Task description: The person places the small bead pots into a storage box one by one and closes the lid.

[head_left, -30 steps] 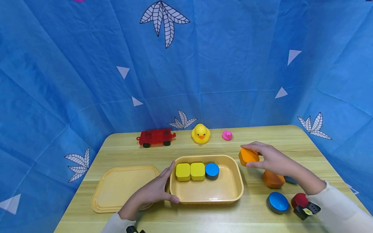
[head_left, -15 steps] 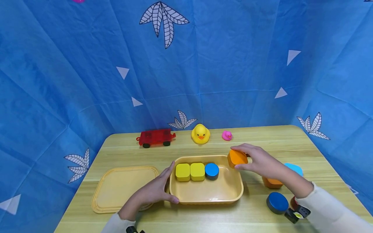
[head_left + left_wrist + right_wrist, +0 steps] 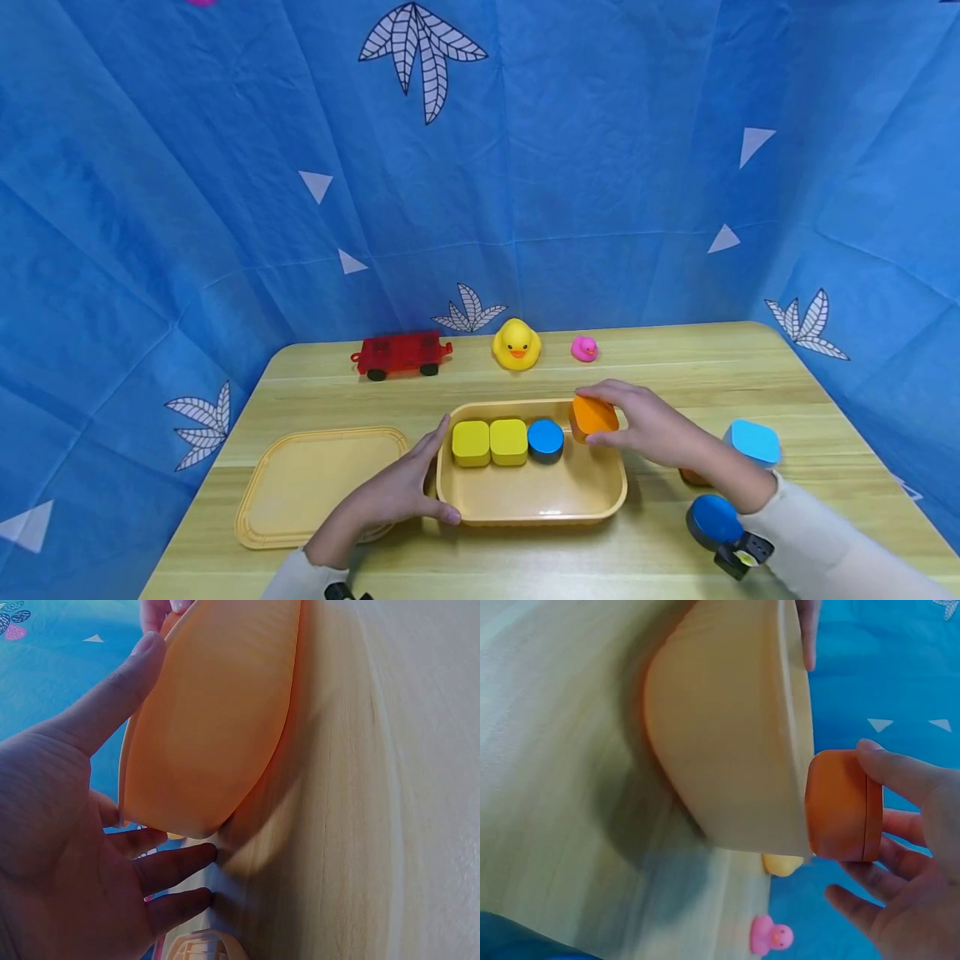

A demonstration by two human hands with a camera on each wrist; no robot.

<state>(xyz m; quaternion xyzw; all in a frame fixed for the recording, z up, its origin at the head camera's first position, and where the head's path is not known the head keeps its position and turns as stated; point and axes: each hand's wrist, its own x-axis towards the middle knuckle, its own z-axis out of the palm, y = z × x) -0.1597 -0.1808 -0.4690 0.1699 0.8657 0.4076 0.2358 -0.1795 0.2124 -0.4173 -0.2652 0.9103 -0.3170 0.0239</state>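
Observation:
My right hand (image 3: 648, 427) pinches an orange rounded-square block (image 3: 594, 417) between thumb and fingers, over the right back corner of a tan tray-like box (image 3: 528, 498). A seam runs round the orange block (image 3: 836, 806) near its top in the right wrist view, where it stands at the rim. Inside the box, two yellow square blocks (image 3: 471, 443) and a round blue block (image 3: 545, 440) form a row along the back. My left hand (image 3: 405, 485) spans the box's left end, thumb at the front corner and fingers at the back one; its fingers (image 3: 180, 866) are spread in the left wrist view.
A flat tan lid (image 3: 322, 483) lies left of the box. A red toy wagon (image 3: 401, 353), a yellow duck (image 3: 517, 344) and a small pink duck (image 3: 584, 348) line the back. Right lie a light-blue block (image 3: 753, 442) and a round blue one (image 3: 711, 521), partly behind the right arm.
My right hand has carried the orange block leftward from beside the box to over its back right corner. The light-blue block has come into view from behind the arm. My left hand stays put.

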